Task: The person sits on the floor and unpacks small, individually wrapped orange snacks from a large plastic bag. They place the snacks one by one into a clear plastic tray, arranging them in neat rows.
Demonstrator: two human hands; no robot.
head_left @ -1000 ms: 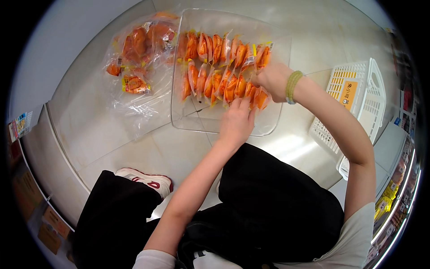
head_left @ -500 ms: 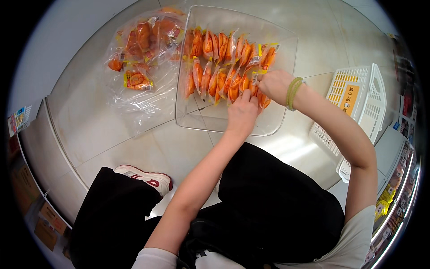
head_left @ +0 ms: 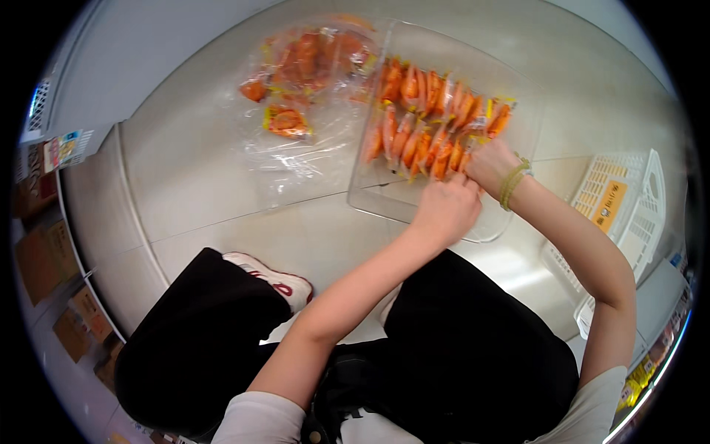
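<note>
A see-through plastic bin [head_left: 403, 211] on the floor holds two rows of sealed packets [head_left: 436, 92] of orange-red food, standing on edge side by side. My right hand [head_left: 494, 166], with a yellow-green beaded bracelet on its wrist, is at the right end of the near row. Just left of it and nearer to me, my left hand [head_left: 447, 207] has its fingers bent down onto the last packets of that row. Both hands look closed on packets there, though the fingertips are partly hidden and blurred.
Left of the bin lies a large thin plastic bag [head_left: 281, 159] with more orange packets [head_left: 287, 120]. A white plastic basket [head_left: 636, 222] with an orange label stands at the right. Cardboard boxes [head_left: 46, 255] sit on a shelf at the far left. My shoe [head_left: 277, 281] rests nearby.
The view has swung, so the bin and bag appear farther right and slightly lower. My left hand has shifted slightly toward me at the row's end; my right hand stays beside it.
</note>
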